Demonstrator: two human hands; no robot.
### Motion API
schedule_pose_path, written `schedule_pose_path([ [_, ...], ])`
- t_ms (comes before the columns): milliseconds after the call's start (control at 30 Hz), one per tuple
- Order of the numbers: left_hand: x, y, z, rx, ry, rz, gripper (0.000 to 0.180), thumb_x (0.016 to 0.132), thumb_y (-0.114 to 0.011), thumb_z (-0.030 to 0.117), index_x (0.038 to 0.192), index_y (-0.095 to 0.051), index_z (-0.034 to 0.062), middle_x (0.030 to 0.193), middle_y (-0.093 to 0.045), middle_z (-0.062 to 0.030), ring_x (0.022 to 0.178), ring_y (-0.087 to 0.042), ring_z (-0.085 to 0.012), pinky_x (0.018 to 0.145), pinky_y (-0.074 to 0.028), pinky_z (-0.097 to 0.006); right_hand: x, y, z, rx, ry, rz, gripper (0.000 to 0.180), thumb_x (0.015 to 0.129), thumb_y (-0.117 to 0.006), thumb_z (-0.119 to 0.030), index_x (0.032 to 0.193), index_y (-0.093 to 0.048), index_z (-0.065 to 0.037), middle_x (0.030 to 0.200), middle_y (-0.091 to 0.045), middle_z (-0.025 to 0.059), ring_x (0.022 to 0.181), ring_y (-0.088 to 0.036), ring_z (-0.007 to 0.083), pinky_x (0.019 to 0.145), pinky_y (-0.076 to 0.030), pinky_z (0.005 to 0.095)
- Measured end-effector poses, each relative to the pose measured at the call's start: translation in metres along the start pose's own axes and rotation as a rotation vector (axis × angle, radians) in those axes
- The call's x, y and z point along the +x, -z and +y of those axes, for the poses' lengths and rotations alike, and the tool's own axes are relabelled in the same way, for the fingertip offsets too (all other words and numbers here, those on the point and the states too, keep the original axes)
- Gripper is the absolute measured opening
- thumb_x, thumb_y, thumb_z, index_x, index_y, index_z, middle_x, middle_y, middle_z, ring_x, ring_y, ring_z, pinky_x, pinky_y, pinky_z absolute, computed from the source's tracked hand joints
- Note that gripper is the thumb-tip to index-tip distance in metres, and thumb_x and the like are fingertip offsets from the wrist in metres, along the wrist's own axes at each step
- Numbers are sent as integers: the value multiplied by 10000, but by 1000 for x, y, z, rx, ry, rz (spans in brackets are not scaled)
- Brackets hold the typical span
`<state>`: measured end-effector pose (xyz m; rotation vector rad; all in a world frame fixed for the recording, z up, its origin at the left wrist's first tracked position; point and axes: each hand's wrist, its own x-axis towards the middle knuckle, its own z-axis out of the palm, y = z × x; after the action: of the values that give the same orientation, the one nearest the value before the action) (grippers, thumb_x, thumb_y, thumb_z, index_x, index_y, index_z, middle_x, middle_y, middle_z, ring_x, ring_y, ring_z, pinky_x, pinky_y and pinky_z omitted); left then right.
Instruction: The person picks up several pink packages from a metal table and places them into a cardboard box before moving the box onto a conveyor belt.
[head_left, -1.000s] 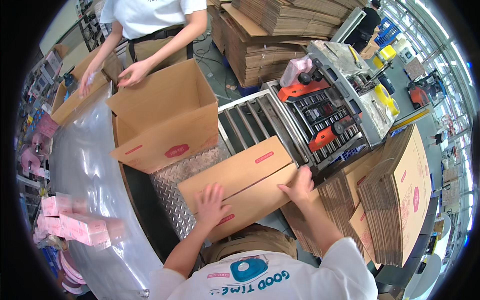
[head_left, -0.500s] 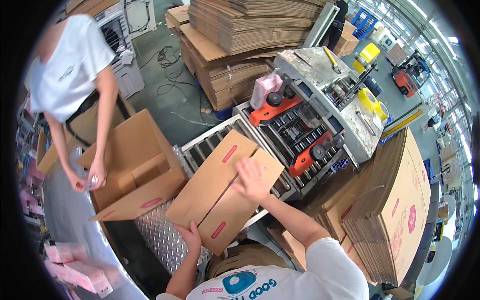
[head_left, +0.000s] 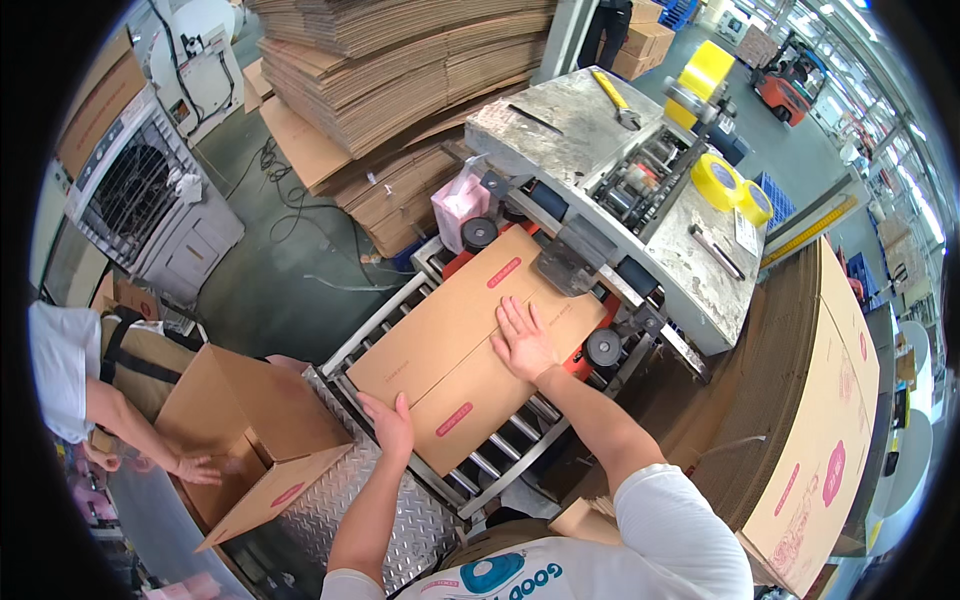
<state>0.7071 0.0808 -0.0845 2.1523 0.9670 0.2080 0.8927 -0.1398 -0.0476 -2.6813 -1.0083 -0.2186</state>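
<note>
A closed cardboard box (head_left: pixel 440 365) lies on the roller conveyor (head_left: pixel 480 462), its far end between the side belts of a carton taping machine (head_left: pixel 585 170). My right hand (head_left: pixel 524 342) rests flat on the top flaps by the centre seam, fingers spread. At the near left corner of the box, my left hand (head_left: pixel 390 424) presses its edge with thumb and fingers apart. Left of it, an open cardboard box (head_left: pixel 262 432) stands on a diamond-plate metal surface (head_left: pixel 370 520). A co-worker's hand (head_left: pixel 195 470) reaches into that open box.
Tall stacks of flattened cartons stand behind (head_left: pixel 400 60) and at the right (head_left: pixel 800 430). A wrench (head_left: pixel 612 98) and yellow tape rolls (head_left: pixel 720 184) lie on the machine. A pink package (head_left: pixel 460 212) sits beside the conveyor. Cables (head_left: pixel 285 190) trail over the floor.
Both my hands have moved the closed box forward, off the metal plate and into the taping machine's entrance. The co-worker has shifted left and lowered a hand into the open box.
</note>
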Motion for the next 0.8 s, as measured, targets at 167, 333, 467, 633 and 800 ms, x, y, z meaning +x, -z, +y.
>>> schedule_pose_path([
  [167, -4, -29, 41, -124, -251, -35, 819, 895, -531, 285, 1389, -1, -98, 1426, -107, -324, 1313, -209, -435, 1082, -224, -412, 2, 14, 43, 31, -157, 243, 455, 858, -517, -236, 1242, -455, 0, 1312, -432, 182, 1246, -377, 289, 1048, -266, 450],
  [333, -101, -40, -24, -252, -459, -297, 570, 895, -538, 203, 1338, -289, -57, 1239, -435, -284, 1147, -459, -377, 968, -367, -399, -62, 24, -96, 546, -51, 478, 427, 806, -575, -178, 1198, -488, -31, 952, -577, 174, 884, -564, 350, 795, -452, 434],
  [467, -159, -35, -171, 282, -316, -1046, 425, 891, -513, 337, 1106, -510, -30, 926, -605, -221, 871, -576, -382, 770, -460, -414, -138, 166, -141, 521, 378, -354, 471, 865, -557, -376, 1184, -521, -32, 1257, -517, 121, 1293, -369, 314, 984, -242, 604],
  [633, -181, 21, -190, 159, 54, -959, 410, 890, -514, 329, 1093, -515, -28, 907, -607, -204, 840, -576, -359, 742, -460, -403, -210, 356, -97, 124, -23, 32, 318, 735, -708, -271, 944, -634, -44, 879, -631, 118, 904, -572, 287, 864, -401, 425],
  [800, -202, 80, -210, -8, 80, -843, 395, 890, -515, 321, 1079, -520, -26, 889, -609, -188, 810, -577, -336, 714, -460, -392, -316, 374, -72, -405, -377, -81, 679, 781, -653, -334, 1335, -378, -53, 1387, -375, 134, 1311, -311, 290, 1054, -280, 428],
])
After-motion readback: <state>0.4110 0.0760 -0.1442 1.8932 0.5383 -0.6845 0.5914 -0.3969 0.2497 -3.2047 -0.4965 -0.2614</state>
